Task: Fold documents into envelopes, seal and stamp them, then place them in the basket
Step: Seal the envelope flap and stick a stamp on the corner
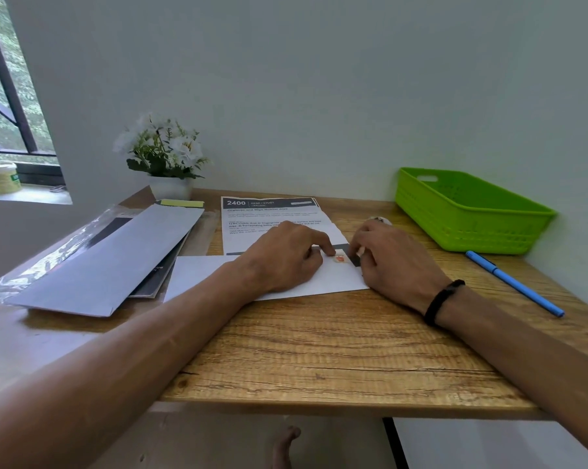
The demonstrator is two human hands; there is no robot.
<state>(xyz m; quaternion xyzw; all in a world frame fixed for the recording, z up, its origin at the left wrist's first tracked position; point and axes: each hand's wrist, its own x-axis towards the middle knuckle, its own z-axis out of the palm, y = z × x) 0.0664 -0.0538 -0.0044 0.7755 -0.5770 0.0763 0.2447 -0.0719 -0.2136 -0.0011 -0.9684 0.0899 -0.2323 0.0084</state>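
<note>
A white envelope [204,274] lies flat on the wooden desk [319,350], partly over a printed document [269,214]. Near the envelope's right end sits a small stamp [339,259] with a red mark. My left hand [286,258] rests on the envelope, its index fingertip pressing down right beside the stamp. At the envelope's right edge my right hand [394,258] pinches a small pale scrap [360,252] between its fingertips. The green basket [468,214] stands at the back right; nothing shows inside it.
A blue pen [516,284] lies right of my right wrist. A loose stack of envelopes and plastic-wrapped papers [110,258] fills the left side. A potted white flower [167,157] stands against the wall. A small white object [381,220] peeks out behind my right hand.
</note>
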